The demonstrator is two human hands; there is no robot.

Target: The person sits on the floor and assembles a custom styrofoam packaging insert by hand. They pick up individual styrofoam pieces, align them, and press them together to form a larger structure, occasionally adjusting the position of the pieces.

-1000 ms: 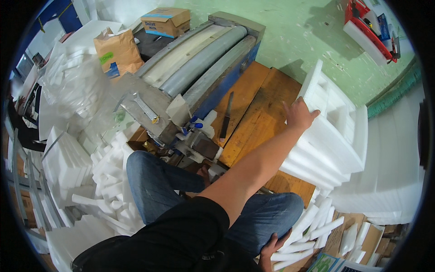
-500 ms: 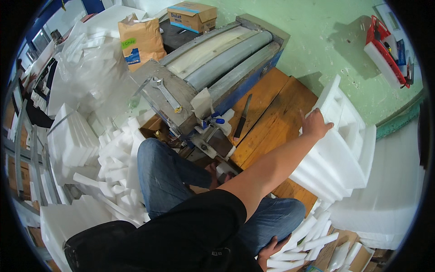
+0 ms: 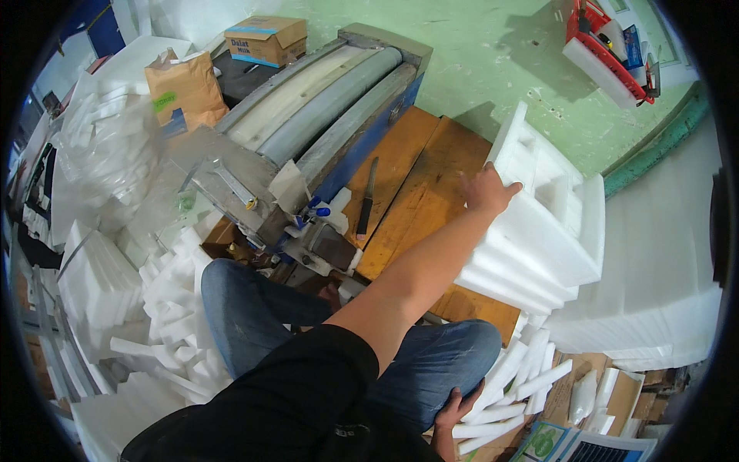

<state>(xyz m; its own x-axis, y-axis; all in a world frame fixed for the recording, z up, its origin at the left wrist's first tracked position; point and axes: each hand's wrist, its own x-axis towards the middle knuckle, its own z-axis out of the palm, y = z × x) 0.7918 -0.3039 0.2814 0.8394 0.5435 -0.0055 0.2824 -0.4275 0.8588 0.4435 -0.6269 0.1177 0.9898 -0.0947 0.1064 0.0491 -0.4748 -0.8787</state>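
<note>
My left hand point(image 3: 489, 191) reaches across to the right. Its fingers close over the near-left upper edge of a white foam tray point(image 3: 545, 165) with square hollows, thumb on the inner side. The tray sits on top of a stack of white foam pieces point(image 3: 516, 262) at the right end of a wooden bench point(image 3: 431, 185). My right hand point(image 3: 456, 410) lies against the side of my right knee, fingers stretched out, holding nothing; part of it is hidden by the leg. A knife point(image 3: 368, 199) with a dark handle lies on the bench, apart from both hands.
A roller machine point(image 3: 331, 100) stands at the back left, with an adjustable wrench point(image 3: 235, 185) on it. Foam offcuts point(image 3: 177, 300) heap beside my left leg, and foam strips point(image 3: 508, 385) beside my right. A red basket point(image 3: 608, 46) hangs on the green wall.
The whole view has shifted, so the bench, machine and foam stack sit further left in it. My left hand stays on the tray's edge; my right hand remains at my knee.
</note>
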